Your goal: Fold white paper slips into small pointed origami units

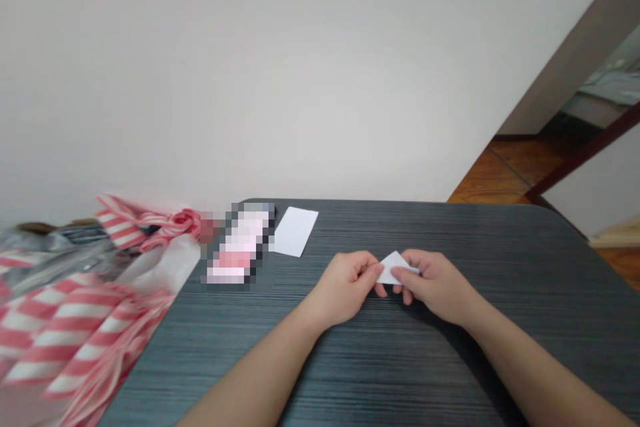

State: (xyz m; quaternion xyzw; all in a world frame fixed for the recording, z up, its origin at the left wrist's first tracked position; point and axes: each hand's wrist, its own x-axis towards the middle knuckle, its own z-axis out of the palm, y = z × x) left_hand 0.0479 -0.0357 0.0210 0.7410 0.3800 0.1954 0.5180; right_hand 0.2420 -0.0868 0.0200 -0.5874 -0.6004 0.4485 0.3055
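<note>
A small folded piece of white paper (393, 265) is held just above the dark grey wood-grain table (450, 360), near its middle. My left hand (347, 283) pinches its left side with curled fingers. My right hand (434, 282) pinches its right side, thumb on top. Both hands meet at the paper, and most of the paper is hidden by the fingers.
A flat white paper sheet (296, 231) lies farther back on the table. A pixelated pink-and-white object (240, 243) lies to its left. Red-and-white striped plastic bags (65, 320) pile at the left edge. A plain wall stands behind; wooden floor (495, 177) shows at right.
</note>
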